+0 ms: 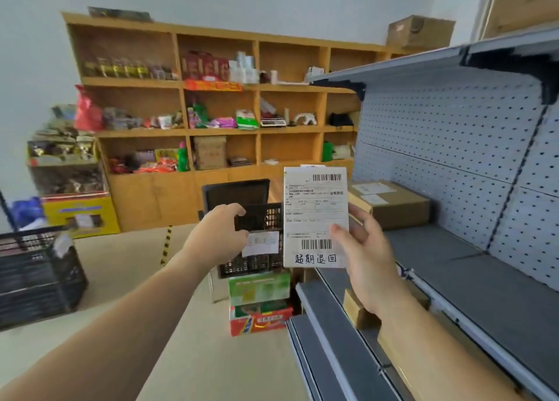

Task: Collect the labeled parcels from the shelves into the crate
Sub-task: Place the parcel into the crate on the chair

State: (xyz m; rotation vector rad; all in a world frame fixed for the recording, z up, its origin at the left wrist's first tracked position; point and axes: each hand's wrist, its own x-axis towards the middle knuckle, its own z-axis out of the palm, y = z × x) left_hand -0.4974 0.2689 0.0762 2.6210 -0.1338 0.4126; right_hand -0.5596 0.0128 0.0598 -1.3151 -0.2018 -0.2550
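The right hand [363, 249] holds one flat white parcel [314, 213] upright, thumb pressed on its labelled face and fingers behind it, just beside the grey shelf [453, 255]. The left hand [216, 234] reaches to a black crate [257, 261], with its fingers and thumb curved apart; whether they grip the rim cannot be told. This crate sits on two stacked cartons [260, 291]. A second crate [36, 273] stands well to the left. One cardboard box [396, 204] with two labels lies on the shelf.
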